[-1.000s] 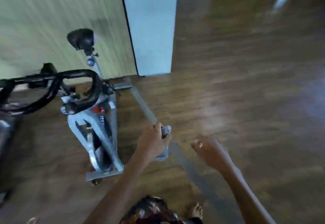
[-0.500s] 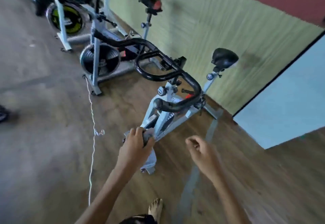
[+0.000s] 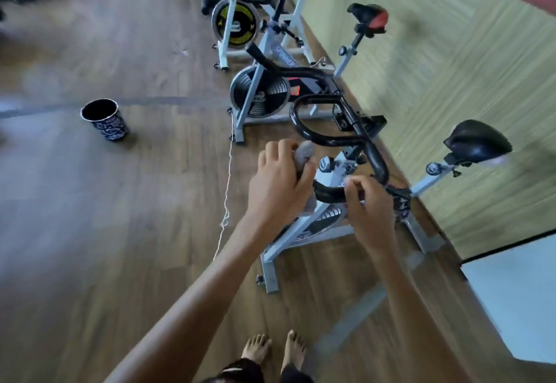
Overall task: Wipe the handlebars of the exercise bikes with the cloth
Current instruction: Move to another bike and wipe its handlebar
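Note:
The nearest exercise bike (image 3: 304, 247) has a grey frame and black looped handlebars (image 3: 337, 141). My left hand (image 3: 279, 184) is shut on a crumpled grey cloth (image 3: 304, 154) and sits beside the near end of the handlebar, just left of it. My right hand (image 3: 368, 211) hovers over the near handlebar grip (image 3: 329, 193), fingers curled, pinching a corner of the cloth or the grip; I cannot tell which. Behind it stand a second bike (image 3: 260, 94) with a black flywheel and a third bike (image 3: 237, 24) with a yellow-marked wheel.
A dark patterned bin (image 3: 105, 119) stands on the wooden floor at the left. A white cord (image 3: 227, 190) trails along the floor beside the bikes. A green wall (image 3: 451, 81) runs behind the saddles. My bare feet (image 3: 273, 349) are at the bottom.
The view swung left along the row of bikes. Both hands rose from floor level up to the nearest bike's handlebars, the left one still holding the cloth.

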`<control>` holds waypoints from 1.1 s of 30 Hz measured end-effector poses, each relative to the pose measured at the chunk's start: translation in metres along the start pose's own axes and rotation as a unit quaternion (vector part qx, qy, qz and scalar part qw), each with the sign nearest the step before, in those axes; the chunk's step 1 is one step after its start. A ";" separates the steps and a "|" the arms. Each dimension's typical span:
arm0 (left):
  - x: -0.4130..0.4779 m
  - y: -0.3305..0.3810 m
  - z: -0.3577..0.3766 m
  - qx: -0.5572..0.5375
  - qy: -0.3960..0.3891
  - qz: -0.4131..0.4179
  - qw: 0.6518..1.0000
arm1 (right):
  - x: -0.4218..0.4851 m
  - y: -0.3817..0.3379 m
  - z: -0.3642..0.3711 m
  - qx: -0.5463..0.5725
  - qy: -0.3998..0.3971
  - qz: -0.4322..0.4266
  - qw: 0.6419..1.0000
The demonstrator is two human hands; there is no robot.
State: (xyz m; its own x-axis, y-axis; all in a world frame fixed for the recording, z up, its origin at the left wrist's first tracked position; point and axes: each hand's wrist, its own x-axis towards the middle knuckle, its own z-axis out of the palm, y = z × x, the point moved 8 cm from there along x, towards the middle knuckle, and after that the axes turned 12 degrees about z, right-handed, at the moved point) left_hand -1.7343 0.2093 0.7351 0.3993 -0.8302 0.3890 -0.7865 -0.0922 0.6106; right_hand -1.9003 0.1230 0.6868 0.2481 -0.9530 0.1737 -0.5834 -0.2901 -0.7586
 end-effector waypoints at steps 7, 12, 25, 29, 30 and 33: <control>-0.006 0.021 0.016 0.200 0.048 0.078 0.976 | 0.022 0.033 0.016 -0.137 -0.047 -0.043 0.989; -0.037 0.030 0.033 0.186 0.092 0.147 0.967 | 0.021 0.043 0.024 -0.164 -0.026 -0.061 0.984; -0.029 0.022 0.022 0.067 0.156 0.123 0.978 | 0.018 0.048 0.027 -0.161 -0.013 -0.080 0.984; -0.012 0.000 0.006 -0.030 0.213 -0.031 0.976 | 0.019 0.049 0.028 -0.163 -0.013 -0.084 0.983; -0.017 0.007 0.006 -0.010 0.214 -0.007 0.977 | 0.018 0.049 0.029 -0.165 -0.006 -0.084 0.983; -0.034 0.018 0.023 0.051 0.185 0.107 0.976 | 0.016 0.049 0.028 -0.156 0.034 -0.089 0.983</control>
State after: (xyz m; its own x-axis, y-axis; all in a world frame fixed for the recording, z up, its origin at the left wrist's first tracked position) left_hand -1.7728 0.2236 0.7166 0.3493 -0.5832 0.7334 -0.9056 -0.0093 0.4240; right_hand -1.9031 0.0961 0.6343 0.3225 -0.8848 0.3363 -0.7461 -0.4562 -0.4849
